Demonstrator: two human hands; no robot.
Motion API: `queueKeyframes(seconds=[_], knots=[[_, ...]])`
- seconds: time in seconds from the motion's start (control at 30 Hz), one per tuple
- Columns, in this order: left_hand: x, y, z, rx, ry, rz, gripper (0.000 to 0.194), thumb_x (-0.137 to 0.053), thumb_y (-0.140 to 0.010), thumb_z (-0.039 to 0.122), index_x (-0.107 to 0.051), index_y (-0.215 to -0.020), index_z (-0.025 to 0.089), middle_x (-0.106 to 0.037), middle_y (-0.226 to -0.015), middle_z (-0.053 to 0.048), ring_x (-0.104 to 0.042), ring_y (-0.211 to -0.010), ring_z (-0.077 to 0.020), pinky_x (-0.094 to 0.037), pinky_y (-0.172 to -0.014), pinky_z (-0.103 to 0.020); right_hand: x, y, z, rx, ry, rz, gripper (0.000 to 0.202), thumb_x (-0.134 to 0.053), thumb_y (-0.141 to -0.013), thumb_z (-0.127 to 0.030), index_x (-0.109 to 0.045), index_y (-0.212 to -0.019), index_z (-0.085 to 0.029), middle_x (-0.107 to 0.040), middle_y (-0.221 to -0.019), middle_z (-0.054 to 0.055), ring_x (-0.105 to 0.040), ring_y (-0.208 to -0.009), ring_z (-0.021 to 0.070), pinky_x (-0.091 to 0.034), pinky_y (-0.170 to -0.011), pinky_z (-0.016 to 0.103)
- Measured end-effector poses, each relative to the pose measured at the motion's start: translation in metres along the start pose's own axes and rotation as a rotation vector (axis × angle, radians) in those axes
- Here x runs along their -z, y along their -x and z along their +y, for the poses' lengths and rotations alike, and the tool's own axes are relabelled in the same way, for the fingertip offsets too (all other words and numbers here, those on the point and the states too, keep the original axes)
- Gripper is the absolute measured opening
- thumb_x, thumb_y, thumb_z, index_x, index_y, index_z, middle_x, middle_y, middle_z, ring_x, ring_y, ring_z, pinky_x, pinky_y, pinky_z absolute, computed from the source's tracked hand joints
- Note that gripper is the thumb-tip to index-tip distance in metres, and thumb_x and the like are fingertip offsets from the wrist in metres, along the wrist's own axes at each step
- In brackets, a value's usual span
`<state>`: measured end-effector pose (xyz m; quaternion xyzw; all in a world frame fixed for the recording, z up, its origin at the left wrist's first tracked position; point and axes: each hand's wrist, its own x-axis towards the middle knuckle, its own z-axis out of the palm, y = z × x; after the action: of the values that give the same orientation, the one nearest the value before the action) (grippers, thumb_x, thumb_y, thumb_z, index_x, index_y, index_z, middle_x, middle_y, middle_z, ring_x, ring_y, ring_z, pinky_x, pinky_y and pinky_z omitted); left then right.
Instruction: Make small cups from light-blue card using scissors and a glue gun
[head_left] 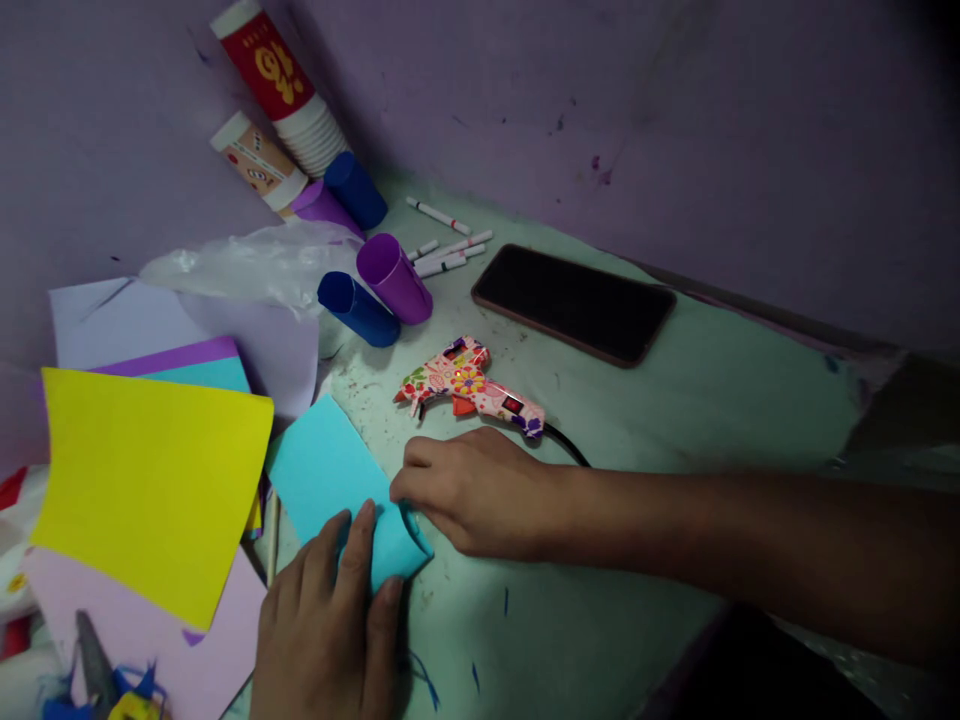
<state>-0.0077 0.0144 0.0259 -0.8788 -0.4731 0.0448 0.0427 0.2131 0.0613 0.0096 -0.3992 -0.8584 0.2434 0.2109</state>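
A light blue craft sheet (330, 465) lies on the table, its near end curled over into a roll. My left hand (322, 620) grips that rolled end, fingers over the top and thumb along the near side. At the roll's right-hand opening, my right hand (480, 490) is closed, its curled fingers pinching the sheet's edge; the fingertips are partly hidden. Just beyond my right hand rests a flower-patterned hot glue gun (469, 385), lying on its side with a small light lit. Farther back stand a purple tube (395, 280) and a dark blue tube (360, 310).
Yellow sheet (154, 480) and other coloured sheets are piled at left. A phone (574, 302) lies near the wall. Behind are several markers (450, 255), a plastic bag (240, 265) and stacked paper cups (277, 80). The glue gun's black cord (568, 443) passes behind my right wrist.
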Motion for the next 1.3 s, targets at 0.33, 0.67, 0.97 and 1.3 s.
queueKeyframes(seconds=[0.33,0.67,0.97,1.3], knots=[[-0.005,-0.001,0.01,0.071,-0.022,0.072,0.041,-0.034,-0.09,0.036,-0.047,-0.122,0.014,-0.056,-0.118,-0.018,-0.053,-0.101,-0.0331,-0.046,-0.078,-0.049,0.024,-0.021,-0.023,0.132,-0.042,-0.142,0.015,-0.063,-0.076,-0.029,-0.067,-0.085,-0.017,-0.066,-0.08,0.006,-0.06,-0.082,0.0222,-0.042,-0.064,0.03],[-0.002,-0.001,0.017,0.17,0.077,-0.012,0.047,-0.042,-0.089,0.034,-0.042,-0.13,0.013,-0.054,-0.125,-0.017,-0.051,-0.107,-0.0331,-0.042,-0.088,-0.053,0.004,-0.014,-0.022,0.159,-0.208,-0.159,0.021,-0.063,-0.08,-0.021,-0.061,-0.1,-0.015,-0.066,-0.093,0.008,-0.059,-0.088,0.0199,-0.045,-0.078,0.031],[0.024,0.045,-0.015,0.244,0.206,0.375,0.039,-0.046,-0.088,0.02,-0.043,-0.126,0.013,-0.052,-0.124,-0.015,-0.047,-0.115,-0.0249,-0.042,-0.094,-0.041,-0.001,-0.01,-0.023,0.137,-0.209,-0.181,0.025,-0.057,-0.078,-0.013,-0.056,-0.103,-0.019,-0.063,-0.102,0.009,-0.059,-0.093,0.0195,-0.049,-0.082,0.034],[-0.027,0.097,-0.013,0.321,0.378,0.661,0.024,-0.04,-0.082,0.01,-0.057,-0.098,0.016,-0.065,-0.089,-0.006,-0.059,-0.081,-0.0171,-0.048,-0.074,-0.031,-0.011,0.008,0.001,0.161,0.164,-0.13,0.035,-0.06,-0.081,-0.031,-0.048,-0.113,-0.025,-0.062,-0.114,0.009,-0.063,-0.101,0.0242,-0.055,-0.082,0.035]])
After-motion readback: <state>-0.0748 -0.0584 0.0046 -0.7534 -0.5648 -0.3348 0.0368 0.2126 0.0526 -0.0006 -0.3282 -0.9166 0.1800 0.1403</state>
